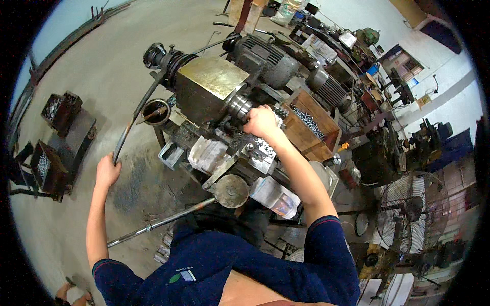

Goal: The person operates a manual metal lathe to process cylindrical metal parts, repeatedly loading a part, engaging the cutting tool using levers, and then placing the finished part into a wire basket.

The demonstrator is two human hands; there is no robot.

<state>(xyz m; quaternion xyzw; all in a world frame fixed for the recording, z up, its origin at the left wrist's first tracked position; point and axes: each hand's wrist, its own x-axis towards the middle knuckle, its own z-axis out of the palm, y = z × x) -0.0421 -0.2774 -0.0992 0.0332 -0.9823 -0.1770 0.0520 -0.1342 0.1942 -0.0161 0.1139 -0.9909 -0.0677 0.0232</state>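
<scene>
My left hand point(107, 171) is closed round the lower end of a long metal lever point(133, 125), which slopes up to the back of a small lathe. The lathe's headstock point(201, 97) has a brass-coloured top plate point(214, 76). My right hand point(261, 122) reaches to the steel spindle nose point(239, 107), its fingers curled in close beside it. Whatever those fingers grip is hidden by the hand. Below it lies the greasy tool slide point(260, 155). Nearer my body are a round metal disc point(231, 191) and a second long rod point(163, 222), both untouched.
Right of the spindle stands a wooden box point(319, 137) of small metal parts. A pot point(155, 112) with a brush sits left of the headstock. A cut plastic container point(275, 198) lies in front. Motors point(268, 61) stand behind; a large fan point(412, 209) is at right.
</scene>
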